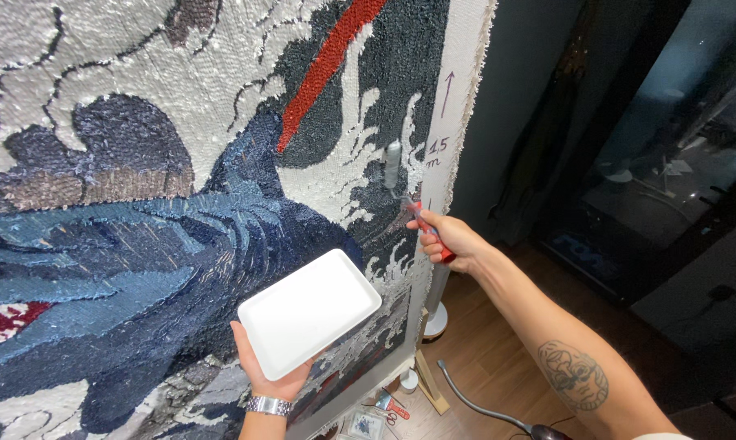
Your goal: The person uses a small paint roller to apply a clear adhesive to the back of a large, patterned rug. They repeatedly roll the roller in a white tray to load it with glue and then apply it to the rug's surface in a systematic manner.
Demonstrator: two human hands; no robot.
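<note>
A large tufted rug [180, 179] hangs upright in front of me, with a blue shark, white waves and a red stripe. My left hand [266, 367], a metal bracelet at its wrist, holds a white rectangular tray [307, 312] from below, tilted against the lower part of the rug. My right hand [453, 240] grips a small red-handled roller [396, 175]; its grey roller head presses on the rug's dark blue and white area near the right edge. A tattoo shows on my right forearm.
The rug's bare white cloth border [458, 106] runs down the right side with pen marks on it. A wooden frame foot [429, 379], red-handled scissors [394, 410], a grey hose [482, 407] and a white stand base [435, 319] lie on the wooden floor. Dark glass cabinets [661, 163] stand right.
</note>
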